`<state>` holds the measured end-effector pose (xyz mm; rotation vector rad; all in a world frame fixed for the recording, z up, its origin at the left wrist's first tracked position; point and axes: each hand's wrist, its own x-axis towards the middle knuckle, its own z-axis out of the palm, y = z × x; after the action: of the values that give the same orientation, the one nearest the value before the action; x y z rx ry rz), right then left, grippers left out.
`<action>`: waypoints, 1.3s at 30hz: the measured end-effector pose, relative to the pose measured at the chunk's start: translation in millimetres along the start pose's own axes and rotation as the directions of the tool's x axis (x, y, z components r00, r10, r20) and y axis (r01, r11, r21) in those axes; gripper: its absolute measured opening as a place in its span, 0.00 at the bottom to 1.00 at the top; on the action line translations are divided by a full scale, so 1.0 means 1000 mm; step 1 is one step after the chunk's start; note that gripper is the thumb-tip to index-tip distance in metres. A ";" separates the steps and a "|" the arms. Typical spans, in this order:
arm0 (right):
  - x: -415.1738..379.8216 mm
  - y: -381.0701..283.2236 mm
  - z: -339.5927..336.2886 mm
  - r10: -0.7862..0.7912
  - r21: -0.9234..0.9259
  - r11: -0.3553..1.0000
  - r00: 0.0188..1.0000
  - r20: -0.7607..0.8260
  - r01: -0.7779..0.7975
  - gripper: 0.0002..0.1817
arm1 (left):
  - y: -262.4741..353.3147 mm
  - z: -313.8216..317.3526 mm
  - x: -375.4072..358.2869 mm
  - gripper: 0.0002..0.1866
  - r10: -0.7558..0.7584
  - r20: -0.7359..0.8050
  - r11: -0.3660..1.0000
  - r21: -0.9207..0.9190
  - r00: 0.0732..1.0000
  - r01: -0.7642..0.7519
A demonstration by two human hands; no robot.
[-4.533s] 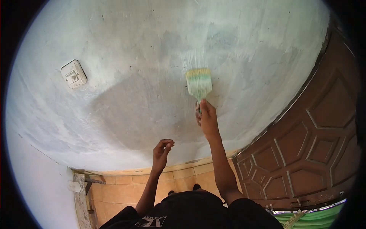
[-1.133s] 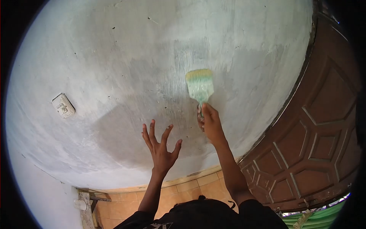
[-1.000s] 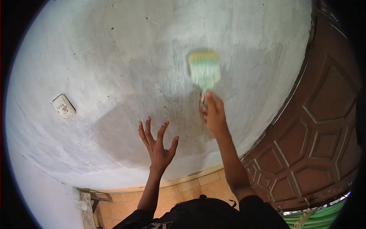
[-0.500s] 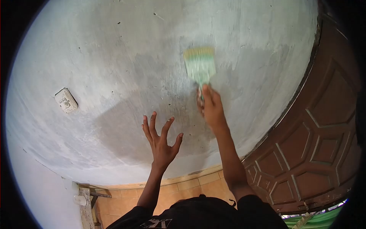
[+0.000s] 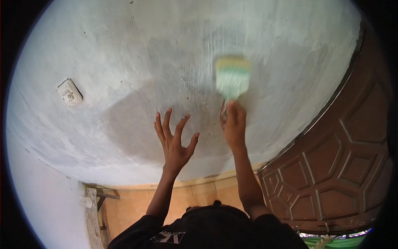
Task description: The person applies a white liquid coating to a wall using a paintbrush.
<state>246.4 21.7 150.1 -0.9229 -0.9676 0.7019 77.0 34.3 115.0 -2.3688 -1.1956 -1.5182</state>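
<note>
My right hand is closed around the handle of a wide brush with a pale green head and yellowish bristles. Motion blurs the brush, whose bristles point up against the grey, streaked wall. Fingers spread, my left hand is raised in front of the darker grey patch of the wall, to the left of the brush, and holds nothing. Whether its fingertips touch the wall I cannot tell.
A white switch plate is on the wall at the left. The brown panelled door stands at the right. Below are orange floor tiles, a wooden piece at the lower left and green cloth at the lower right.
The brush and my right hand have moved slightly to the right and down in the view. My left hand stays spread and sits a little higher. The view has shifted slightly.
</note>
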 end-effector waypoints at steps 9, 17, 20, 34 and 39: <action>-0.005 0.056 -0.028 0.163 -0.054 0.985 0.987 0.002 -0.163 0.24 | -0.004 0.013 -0.028 0.30 -0.084 0.059 0.984 -0.154 0.995 0.092; -0.029 0.050 -0.016 0.111 0.021 0.994 0.994 0.026 -0.111 0.23 | -0.005 0.015 -0.038 0.23 -0.178 0.108 0.922 -0.329 0.978 0.204; 0.005 0.025 -0.002 0.009 -0.013 1.000 0.989 0.145 -0.007 0.23 | -0.004 0.016 -0.034 0.22 -0.191 0.113 0.900 -0.375 0.975 0.220; -0.040 0.084 -0.015 0.137 -0.036 0.990 0.990 0.042 -0.136 0.24 | -0.009 0.009 -0.050 0.22 -0.235 0.184 0.873 -0.392 0.954 0.290; -0.013 0.080 -0.013 0.109 0.025 0.994 0.994 0.007 -0.109 0.25 | -0.008 0.013 -0.049 0.22 -0.188 0.250 0.871 -0.404 0.950 0.279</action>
<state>245.1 42.0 70.6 -0.9570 -0.9162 0.8078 71.5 17.7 67.0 -2.8106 -1.3485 -1.8200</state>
